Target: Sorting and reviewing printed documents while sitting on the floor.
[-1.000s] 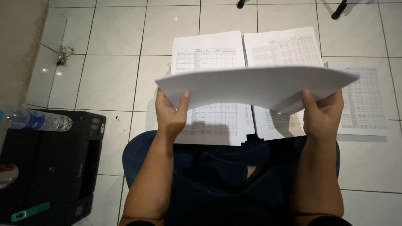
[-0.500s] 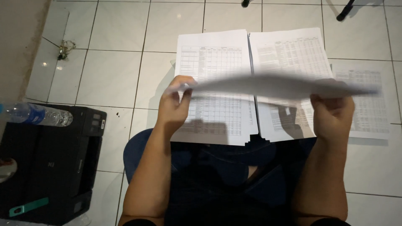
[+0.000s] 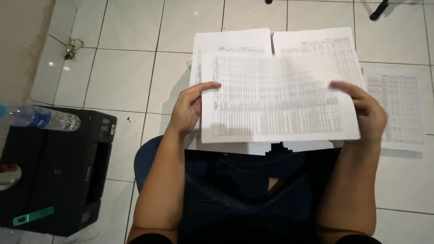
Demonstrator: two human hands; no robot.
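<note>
I hold a sheaf of white printed sheets [image 3: 278,97] covered with dense tables, landscape and face up, above my lap. My left hand [image 3: 192,108] grips its left edge with the thumb on top. At the right edge my right hand [image 3: 368,113] pinches it the same way. Beneath the sheets lie more printed pages on the tiled floor: one stack at the back left [image 3: 230,43], one at the back right [image 3: 318,40], and one to the right [image 3: 400,108]. My legs in dark blue trousers [image 3: 239,190] are folded under the sheets.
A black printer [image 3: 54,171] stands on the floor at my left, with a clear plastic water bottle [image 3: 40,118] lying on top of it. White floor tiles [image 3: 122,77] spread around; a wall runs along the far left. Dark furniture legs [image 3: 379,10] show at the top.
The sheets were held edge-on and tilted away, underside showing; they have now swung down so the printed face is toward me. Both hands kept their grip on the edges.
</note>
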